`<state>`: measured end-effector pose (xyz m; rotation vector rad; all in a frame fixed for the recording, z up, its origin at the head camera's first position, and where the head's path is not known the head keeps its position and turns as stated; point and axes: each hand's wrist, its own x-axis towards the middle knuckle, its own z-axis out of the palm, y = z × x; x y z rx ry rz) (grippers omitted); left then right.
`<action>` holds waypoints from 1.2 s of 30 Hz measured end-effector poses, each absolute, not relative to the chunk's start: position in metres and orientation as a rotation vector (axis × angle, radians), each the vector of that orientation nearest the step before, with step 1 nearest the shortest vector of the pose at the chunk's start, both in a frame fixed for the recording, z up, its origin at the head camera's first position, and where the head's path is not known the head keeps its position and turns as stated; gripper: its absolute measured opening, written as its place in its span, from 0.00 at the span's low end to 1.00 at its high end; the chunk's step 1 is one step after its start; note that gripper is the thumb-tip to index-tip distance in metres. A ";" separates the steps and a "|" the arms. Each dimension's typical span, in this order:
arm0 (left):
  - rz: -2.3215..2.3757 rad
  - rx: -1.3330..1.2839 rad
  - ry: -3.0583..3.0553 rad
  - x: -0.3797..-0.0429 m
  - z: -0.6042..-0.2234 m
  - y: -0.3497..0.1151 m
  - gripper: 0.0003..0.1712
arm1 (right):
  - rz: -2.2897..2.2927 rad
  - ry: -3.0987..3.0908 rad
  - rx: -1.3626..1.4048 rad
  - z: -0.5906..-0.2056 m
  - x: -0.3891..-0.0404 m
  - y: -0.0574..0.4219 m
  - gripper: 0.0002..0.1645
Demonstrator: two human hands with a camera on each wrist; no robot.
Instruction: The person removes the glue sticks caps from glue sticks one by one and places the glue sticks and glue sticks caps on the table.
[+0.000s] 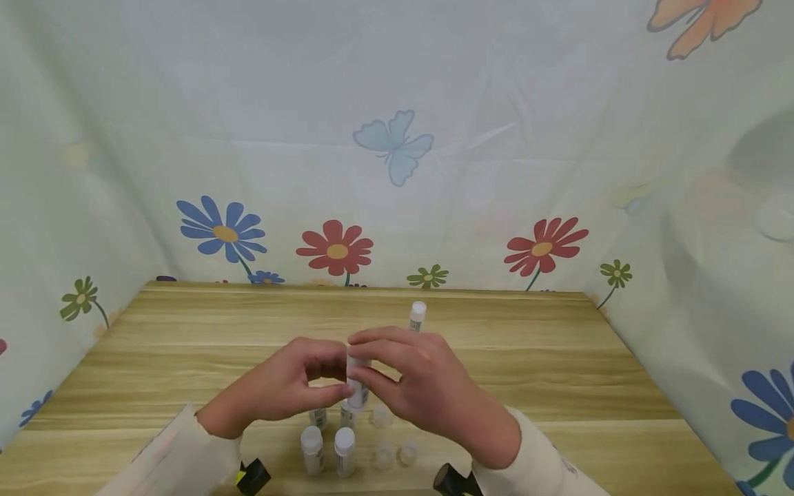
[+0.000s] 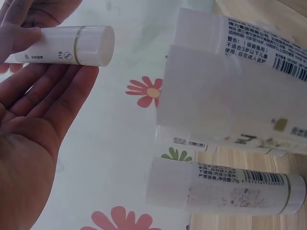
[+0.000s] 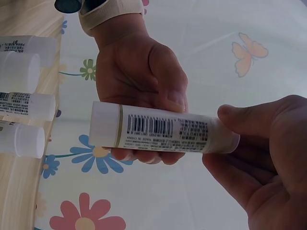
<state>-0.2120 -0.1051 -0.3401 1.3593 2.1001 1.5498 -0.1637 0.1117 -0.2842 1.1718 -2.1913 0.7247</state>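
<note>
Both hands hold a white glue stick (image 1: 358, 394) with a printed label, raised above the tabletop. My left hand (image 1: 294, 382) grips its body, thumb on one side and fingers on the other, as the right wrist view shows. With thumb and fingertips, my right hand (image 1: 422, 386) pinches its capped upper end. In the right wrist view the barcode side of this glue stick (image 3: 165, 129) faces the camera. Beneath the hands stand several more white glue sticks, two of them at the front, a left one (image 1: 313, 451) and a right one (image 1: 344, 451).
Another glue stick (image 1: 418, 311) stands farther back, partly hidden by my right hand. Small translucent round pieces, one of them a clear piece (image 1: 407, 452), lie right of the front glue sticks. The wood-grain table (image 1: 527, 344) ends at a flower-printed curtain (image 1: 459, 227).
</note>
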 end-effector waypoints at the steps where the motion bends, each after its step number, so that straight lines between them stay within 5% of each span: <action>1: 1.552 1.363 2.084 -0.211 -0.340 -0.105 0.13 | 0.723 -2.181 1.194 -0.284 -0.164 0.112 0.09; 14: 1.558 1.462 1.967 -0.208 -0.342 -0.110 0.16 | 0.736 -2.020 1.385 -0.286 -0.165 0.115 0.10; 36: 1.531 1.460 2.029 -0.212 -0.336 -0.119 0.16 | 0.802 -1.893 1.237 -0.281 -0.174 0.114 0.11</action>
